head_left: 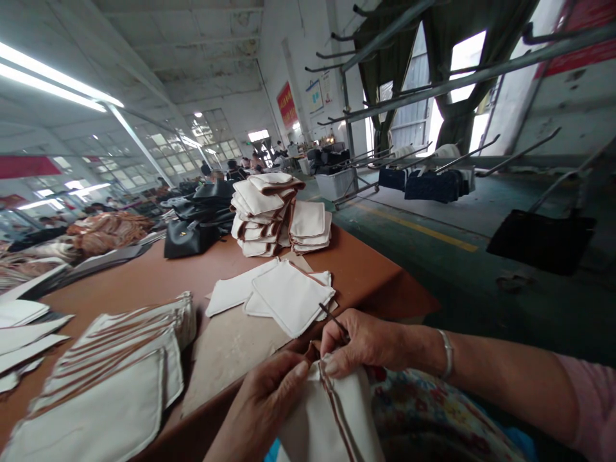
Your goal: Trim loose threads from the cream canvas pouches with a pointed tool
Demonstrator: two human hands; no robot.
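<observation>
At the table's front edge, my left hand (269, 391) pinches the top of a cream fabric pouch (308, 423) with brown edging between thumb and fingers. My right hand (359, 343) is closed beside it, with its thumb on the same pouch's corner near the brown seam. A thin dark pointed tool (332, 317) sticks up from the right fingers; its exact kind is hidden by the hand. Just beyond my hands, several loose cream panels (293, 295) overlap on a beige sheet (235, 346).
A fanned row of cream pieces (106, 391) lies at the left. Further back on the brown-covered table (366, 256) stand stacked cream pieces (262, 215) and black bags (192, 221). To the right is a metal rack (394, 106) with dark bags hanging.
</observation>
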